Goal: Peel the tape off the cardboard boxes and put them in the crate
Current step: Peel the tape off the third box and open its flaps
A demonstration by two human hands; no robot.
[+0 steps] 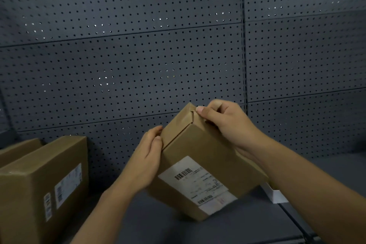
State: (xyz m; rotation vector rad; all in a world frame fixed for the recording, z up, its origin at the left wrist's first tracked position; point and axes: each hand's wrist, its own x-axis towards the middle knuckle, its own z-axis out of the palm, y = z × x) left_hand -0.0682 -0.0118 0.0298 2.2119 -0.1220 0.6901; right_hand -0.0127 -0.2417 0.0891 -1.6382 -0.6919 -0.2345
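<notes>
A: Item one, largest: what are you seeing behind the work?

B: I am looking at a dark grey perforated metal back wall (122, 61) standing over a dark grey shelf surface (158, 224). No crate is showing anywhere, so nothing is counting as put away yet.

A: Item two?

B: A large brown cardboard box with white labels (41, 182) is sitting at the left, well apart from the hands, its lower left corner cut off by the frame edge. I am judging it as waiting its turn; I cannot tell whether it carries tape.

A: Item three, the one in hand?

B: A smaller brown cardboard box with a white barcode label (200, 166) is being held tilted above the shelf. My left hand (147, 156) is gripping its left edge, thumb pressing near the flap seam. My right hand (223, 123) is curling over the top corner, fingertips pinching at the flap there. I am judging the peeling as barely begun.

A: Smallest?

B: The tape itself is too hard to make out. A white object (277, 196) is peeking from behind my right forearm, mostly hidden.
</notes>
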